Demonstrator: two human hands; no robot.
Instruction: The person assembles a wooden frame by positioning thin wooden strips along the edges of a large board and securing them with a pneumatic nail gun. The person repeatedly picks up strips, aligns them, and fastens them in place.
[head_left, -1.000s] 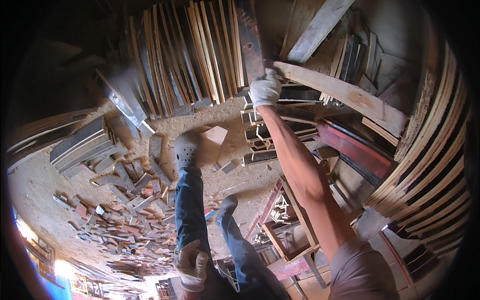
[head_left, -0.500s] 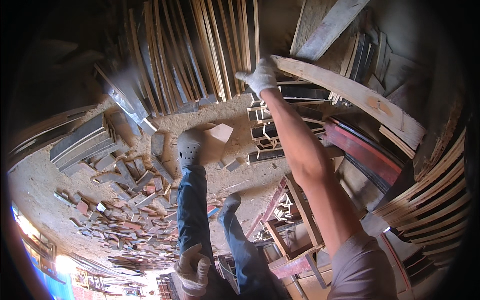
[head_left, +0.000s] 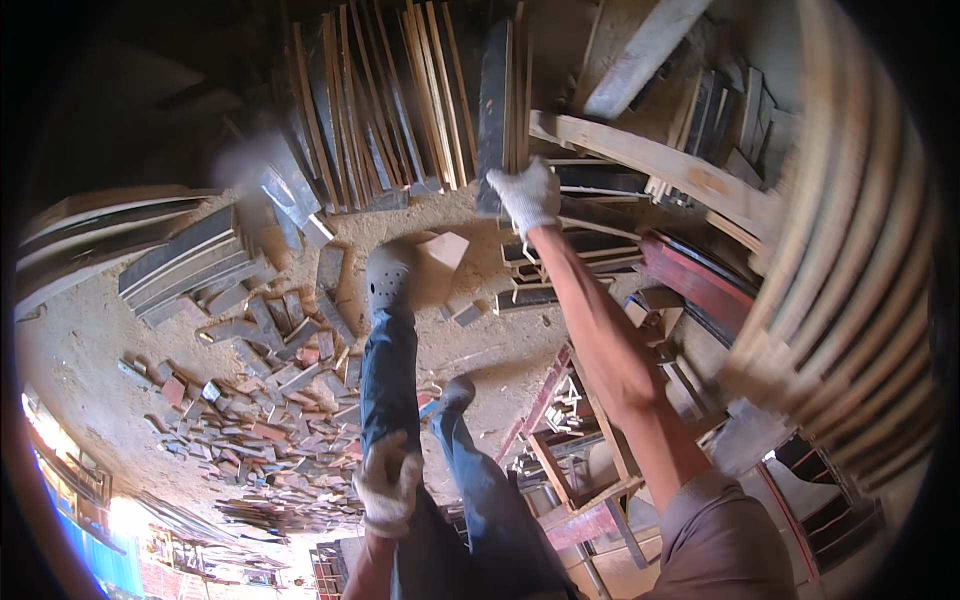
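In a pale work glove, my right hand (head_left: 528,196) reaches forward to the lower end of a dark plywood strip (head_left: 492,95). Its thumb and fingers close around that end. The strip stands at the right side of a row of upright wooden strips (head_left: 365,110), turned so its broad dark face shows. My left hand (head_left: 388,485), also gloved, is held low beside my left leg, its fingers loosely curled and nothing visible in them.
A long pale plank (head_left: 650,155) lies just right of my right hand, above stacked strips (head_left: 575,250) and red-faced boards (head_left: 695,275). Scattered offcuts (head_left: 270,420) cover the floor at left. A curved-looking stack of boards (head_left: 830,250) rises at far right.
My right hand has closed on the dark strip's lower end, which now shows its broad face. My left hand has risen slightly, and the view has shifted.
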